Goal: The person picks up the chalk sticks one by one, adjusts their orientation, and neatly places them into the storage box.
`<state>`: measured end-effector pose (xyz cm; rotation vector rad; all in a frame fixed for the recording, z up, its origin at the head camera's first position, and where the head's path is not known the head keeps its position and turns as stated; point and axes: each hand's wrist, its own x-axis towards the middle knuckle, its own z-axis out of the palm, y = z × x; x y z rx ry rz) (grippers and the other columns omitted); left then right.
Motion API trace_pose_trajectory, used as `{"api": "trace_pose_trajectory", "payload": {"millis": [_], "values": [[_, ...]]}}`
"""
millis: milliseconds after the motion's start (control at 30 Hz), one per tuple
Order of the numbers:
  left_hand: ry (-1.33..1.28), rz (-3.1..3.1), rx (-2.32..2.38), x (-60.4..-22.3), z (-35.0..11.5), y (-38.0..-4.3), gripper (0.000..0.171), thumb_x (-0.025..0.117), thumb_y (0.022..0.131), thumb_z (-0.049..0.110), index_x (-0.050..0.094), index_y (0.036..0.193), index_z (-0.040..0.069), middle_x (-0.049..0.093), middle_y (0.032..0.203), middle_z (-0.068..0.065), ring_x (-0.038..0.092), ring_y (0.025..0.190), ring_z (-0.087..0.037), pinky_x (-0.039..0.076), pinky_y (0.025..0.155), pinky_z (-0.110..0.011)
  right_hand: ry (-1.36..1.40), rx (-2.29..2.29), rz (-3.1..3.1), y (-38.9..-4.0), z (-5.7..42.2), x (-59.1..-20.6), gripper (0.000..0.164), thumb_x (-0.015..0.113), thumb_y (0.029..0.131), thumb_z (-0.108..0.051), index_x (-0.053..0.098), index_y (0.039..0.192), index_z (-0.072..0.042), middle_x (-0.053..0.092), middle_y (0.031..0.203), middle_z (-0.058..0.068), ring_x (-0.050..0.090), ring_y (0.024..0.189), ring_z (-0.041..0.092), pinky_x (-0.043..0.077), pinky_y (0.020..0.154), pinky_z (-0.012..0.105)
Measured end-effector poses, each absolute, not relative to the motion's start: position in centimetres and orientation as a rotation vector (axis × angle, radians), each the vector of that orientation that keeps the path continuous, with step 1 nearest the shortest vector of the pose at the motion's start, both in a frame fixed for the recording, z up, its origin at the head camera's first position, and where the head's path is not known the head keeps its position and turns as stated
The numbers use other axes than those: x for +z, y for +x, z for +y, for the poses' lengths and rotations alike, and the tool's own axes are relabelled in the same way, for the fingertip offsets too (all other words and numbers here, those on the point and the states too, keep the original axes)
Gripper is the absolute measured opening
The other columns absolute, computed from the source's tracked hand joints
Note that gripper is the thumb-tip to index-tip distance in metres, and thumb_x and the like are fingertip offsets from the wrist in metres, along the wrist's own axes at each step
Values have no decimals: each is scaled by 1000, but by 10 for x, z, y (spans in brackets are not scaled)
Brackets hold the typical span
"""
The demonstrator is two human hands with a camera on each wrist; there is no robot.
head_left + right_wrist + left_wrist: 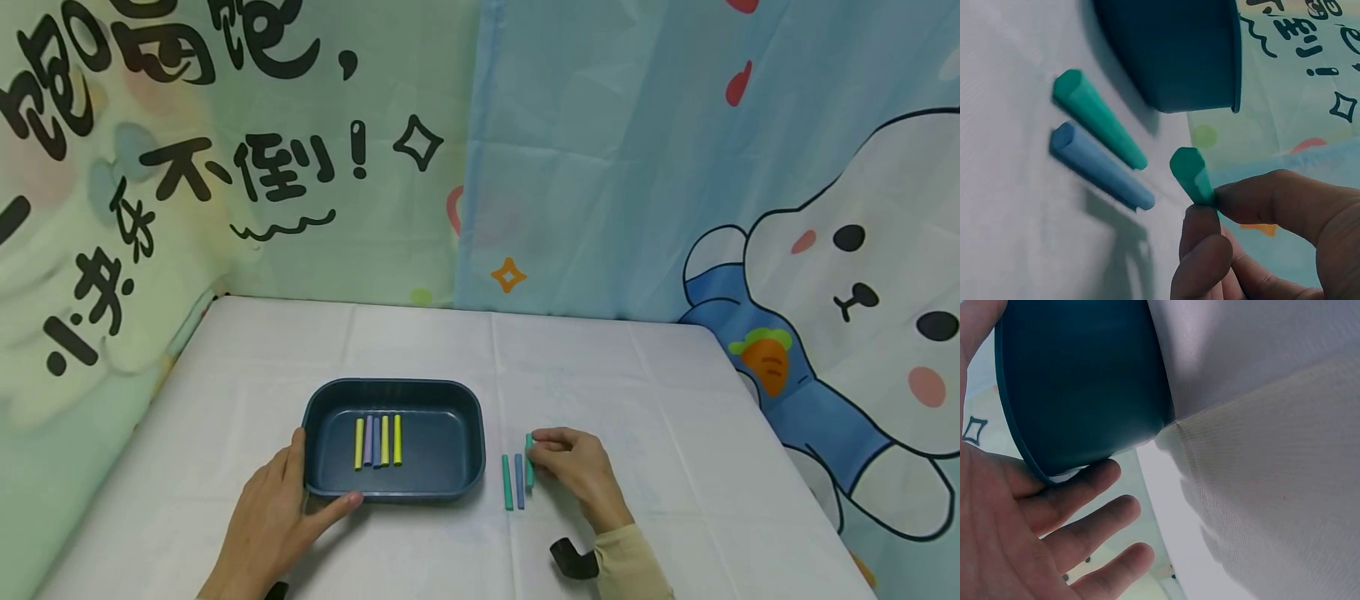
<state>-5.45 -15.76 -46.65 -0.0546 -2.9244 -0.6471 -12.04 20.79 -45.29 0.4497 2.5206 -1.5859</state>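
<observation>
I have the right hand (576,468) to the right of the dark blue tray (442,454), its thumb and fingertips pinching a green stick (1190,170). In the right wrist view that stick looks raised from the white cloth (420,550), though I cannot tell whether its near end is fully clear. To its left, 2 more lie on the cloth, side by side and slightly apart: a blue stick (520,482), then another green stick (507,483) closer to the tray.

The left hand (273,504) is at the tray's near left corner, fingers loosely straight along the left wall, thumb at the near rim; I judge that it steadies rather than clasps. Inside, left of the middle, 5 sticks lie in a row, pointing near to far: 3 yellow sticks (397,442), with 2 purplish-blue sticks (368,442) between the leftmost yellow and the others.

I read the step in hand as picking up a single stick. The next move, in my judgement, calls for a light, steady pinch, no nudge to the blue stick, and enough height to clear the tray's right wall should the stick travel left.
</observation>
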Motion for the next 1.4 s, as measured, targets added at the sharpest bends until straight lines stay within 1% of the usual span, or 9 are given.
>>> {"api": "trace_pose_trajectory", "payload": {"millis": [300, 500, 667, 767, 1000, 1167, 1267, 1333, 1400], "values": [[-60, -2923, -649, -467, -158, -55, 119, 68, 81, 75, 30, 152, -13, 55, 133, -33, 58, 116, -46, 46, 99, -59, 379, -1668, 2488, -127, 197, -440, 32, 73, 85, -13, 74, 115, -4, 70, 99, 9, 68, 79, 20, 57, 74, 32], [-61, -2921, -638, -467, -158, -54, 120, 67, 81, 75, 31, 152, -14, 55, 132, -33, 58, 116, -45, 46, 99, -59, 290, -1722, 2471, -133, 180, -423, 30, 73, 85, -14, 74, 115, -7, 70, 100, 10, 69, 83, 29, 57, 80, 41], [-62, -2924, -642, -467, -158, -54, 120, 67, 81, 76, 30, 152, -13, 55, 133, -33, 58, 116, -46, 46, 100, -59, 192, -1786, 2441, -137, 161, -410, 29, 73, 85, -13, 75, 113, -8, 69, 101, 11, 69, 83, 30, 56, 82, 47], [-61, -2923, -648, -467, -158, -54, 120, 67, 81, 76, 30, 152, -13, 55, 132, -33, 58, 116, -46, 46, 99, -59, 167, -1810, 2418, -139, 150, -405, 28, 73, 84, -13, 76, 112, -10, 70, 100, 11, 69, 82, 29, 56, 82, 47], [-65, -2920, -657, -467, -159, -55, 120, 65, 81, 77, 29, 152, -13, 54, 133, -33, 58, 117, -46, 45, 100, -59, 131, -1822, 2398, -146, 125, -405, 27, 74, 84, -12, 76, 110, -9, 70, 96, 9, 66, 81, 27, 57, 77, 39], [-62, -2923, -661, -467, -159, -55, 120, 66, 81, 76, 29, 152, -13, 54, 133, -33, 58, 117, -46, 45, 100, -59, 83, -1825, 2397, -146, 110, -413, 27, 73, 84, -9, 75, 111, -5, 70, 94, 9, 66, 81, 31, 58, 77, 43], [-61, -2928, -658, -467, -159, -55, 120, 66, 81, 76, 29, 152, -13, 54, 133, -33, 58, 116, -46, 45, 100, -59, 77, -1789, 2422, -147, 102, -416, 27, 74, 84, -9, 75, 110, -5, 70, 93, 7, 65, 76, 28, 57, 77, 44], [-65, -2928, -661, -467, -159, -55, 120, 65, 81, 77, 29, 152, -13, 54, 133, -33, 58, 116, -46, 46, 100, -58, 84, -1762, 2445, -148, 98, -417, 28, 75, 83, -10, 75, 110, -5, 70, 92, 6, 65, 73, 24, 58, 74, 41], [-69, -2926, -665, -468, -159, -56, 120, 65, 81, 77, 29, 153, -13, 54, 133, -33, 58, 116, -46, 46, 100, -58, 97, -1751, 2454, -149, 94, -418, 28, 76, 82, -10, 75, 110, -6, 70, 91, 5, 65, 73, 25, 58, 73, 40]]}}
